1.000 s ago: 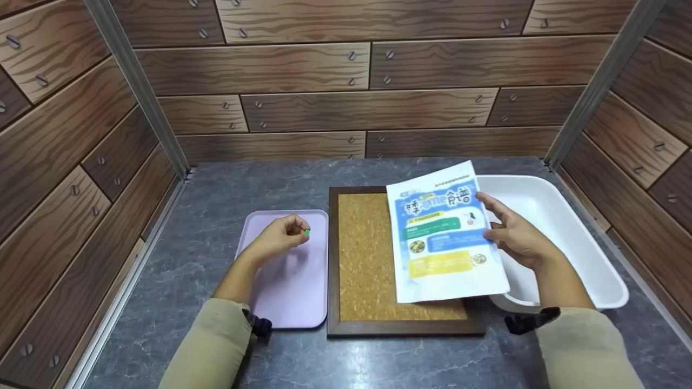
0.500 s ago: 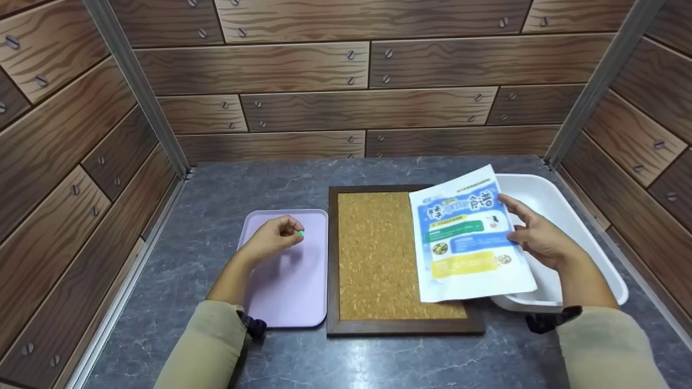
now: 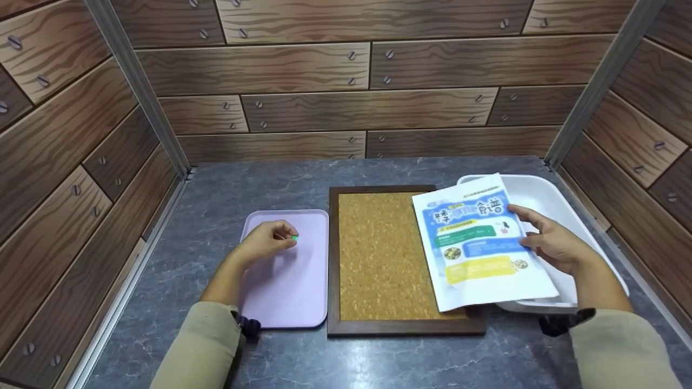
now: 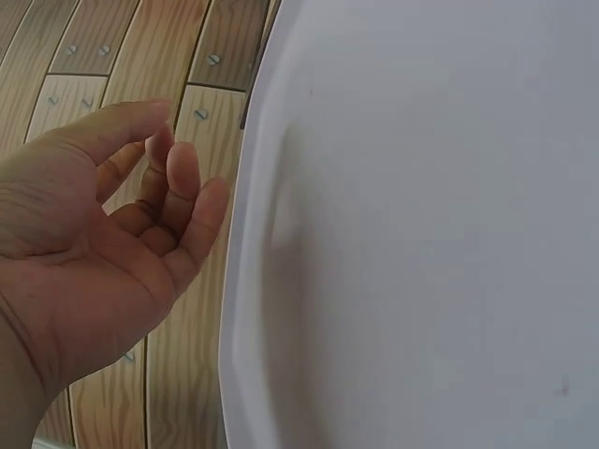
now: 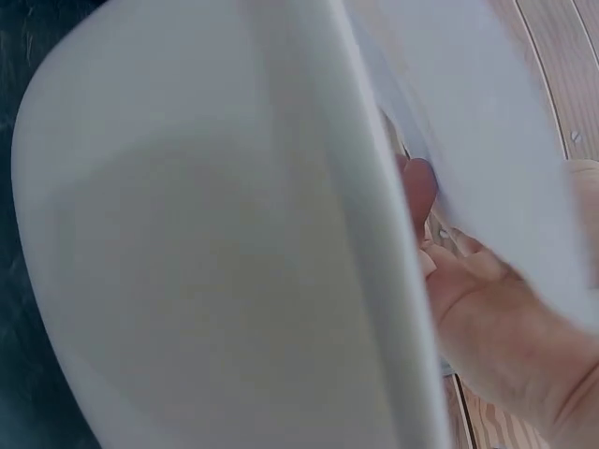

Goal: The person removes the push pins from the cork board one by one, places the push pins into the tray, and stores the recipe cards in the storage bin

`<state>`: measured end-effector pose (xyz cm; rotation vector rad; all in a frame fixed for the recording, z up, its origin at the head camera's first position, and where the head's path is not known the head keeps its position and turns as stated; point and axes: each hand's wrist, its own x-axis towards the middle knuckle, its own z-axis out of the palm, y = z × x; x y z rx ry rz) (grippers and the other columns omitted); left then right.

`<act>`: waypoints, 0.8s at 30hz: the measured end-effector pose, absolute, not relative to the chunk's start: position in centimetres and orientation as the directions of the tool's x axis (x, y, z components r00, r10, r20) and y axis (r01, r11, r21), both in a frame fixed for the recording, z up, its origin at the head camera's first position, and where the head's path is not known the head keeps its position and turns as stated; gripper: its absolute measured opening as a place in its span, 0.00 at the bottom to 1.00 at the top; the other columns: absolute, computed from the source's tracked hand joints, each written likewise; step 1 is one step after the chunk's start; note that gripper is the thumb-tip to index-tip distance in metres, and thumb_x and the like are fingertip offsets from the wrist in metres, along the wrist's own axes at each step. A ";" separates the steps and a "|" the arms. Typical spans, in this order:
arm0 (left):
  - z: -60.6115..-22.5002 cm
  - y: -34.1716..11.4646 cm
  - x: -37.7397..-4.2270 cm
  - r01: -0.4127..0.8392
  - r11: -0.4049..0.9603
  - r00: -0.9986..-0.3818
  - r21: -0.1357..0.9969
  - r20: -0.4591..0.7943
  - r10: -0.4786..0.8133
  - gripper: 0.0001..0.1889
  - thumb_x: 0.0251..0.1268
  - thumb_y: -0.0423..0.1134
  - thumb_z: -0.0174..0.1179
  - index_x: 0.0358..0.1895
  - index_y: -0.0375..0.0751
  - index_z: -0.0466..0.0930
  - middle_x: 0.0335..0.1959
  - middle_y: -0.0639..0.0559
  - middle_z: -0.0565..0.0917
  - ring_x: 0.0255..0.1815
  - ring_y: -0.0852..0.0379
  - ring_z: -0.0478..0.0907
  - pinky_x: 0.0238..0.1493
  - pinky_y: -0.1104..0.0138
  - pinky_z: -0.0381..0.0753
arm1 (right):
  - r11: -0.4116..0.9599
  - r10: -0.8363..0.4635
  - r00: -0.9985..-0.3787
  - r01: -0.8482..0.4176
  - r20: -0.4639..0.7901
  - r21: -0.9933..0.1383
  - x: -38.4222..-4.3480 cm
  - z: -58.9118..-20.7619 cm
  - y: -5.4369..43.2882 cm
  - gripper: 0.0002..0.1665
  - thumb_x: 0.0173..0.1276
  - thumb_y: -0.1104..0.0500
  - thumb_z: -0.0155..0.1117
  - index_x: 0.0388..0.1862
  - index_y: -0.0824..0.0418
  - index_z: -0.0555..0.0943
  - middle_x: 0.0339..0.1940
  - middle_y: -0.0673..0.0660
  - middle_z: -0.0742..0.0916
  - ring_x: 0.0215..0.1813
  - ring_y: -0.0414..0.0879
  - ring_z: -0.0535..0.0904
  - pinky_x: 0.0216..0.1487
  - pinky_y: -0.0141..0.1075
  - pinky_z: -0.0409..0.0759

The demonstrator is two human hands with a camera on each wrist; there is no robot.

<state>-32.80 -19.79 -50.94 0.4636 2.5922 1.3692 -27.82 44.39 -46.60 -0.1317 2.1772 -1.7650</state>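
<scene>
In the head view my left hand (image 3: 265, 243) is over the lilac tray (image 3: 292, 302), pinching a small bright green piece (image 3: 294, 238) between thumb and index finger. That piece is hidden in the left wrist view, where the hand (image 4: 103, 234) appears beside the tray's rim (image 4: 245, 224). My right hand (image 3: 557, 246) grips the right edge of a printed paper sheet (image 3: 481, 248), thumb on its front face. The sheet is tilted and overlaps the right part of the framed cork board (image 3: 378, 259) and the white basin (image 3: 546, 194). The right wrist view has the hand (image 5: 505, 327) partly behind the basin wall (image 5: 206, 262).
The dark wooden frame (image 3: 405, 328) of the cork board lies between tray and basin on a dark marbled tabletop (image 3: 259, 183). Wood-patterned panels (image 3: 367, 65) enclose the back and both sides.
My right hand has carried the sheet rightward and slightly toward me, uncovering more cork. My left hand has drifted a little left, still pinching the green piece.
</scene>
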 end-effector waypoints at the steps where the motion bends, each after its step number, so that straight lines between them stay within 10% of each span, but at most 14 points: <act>1: -51.0 -19.9 -32.8 0.195 0.536 -0.936 0.821 -0.009 0.353 0.10 0.73 0.34 0.69 0.52 0.32 0.87 0.43 0.45 0.88 0.43 0.57 0.81 0.48 0.67 0.78 | 0.220 -0.278 -0.940 0.140 -0.200 -0.965 -27.8 -46.7 44.6 0.48 0.80 0.74 0.54 0.91 0.45 0.55 0.72 0.44 0.61 0.54 0.38 0.85 0.51 0.33 0.88; 24: -51.8 -21.9 -32.4 0.204 0.657 -0.900 0.726 -0.125 0.417 0.06 0.73 0.32 0.69 0.49 0.36 0.91 0.47 0.42 0.92 0.45 0.57 0.82 0.47 0.67 0.78 | 0.419 -0.158 -0.957 0.159 -0.244 -0.894 -27.3 -46.3 48.0 0.51 0.78 0.73 0.53 0.92 0.43 0.53 0.87 0.67 0.45 0.55 0.29 0.79 0.55 0.29 0.83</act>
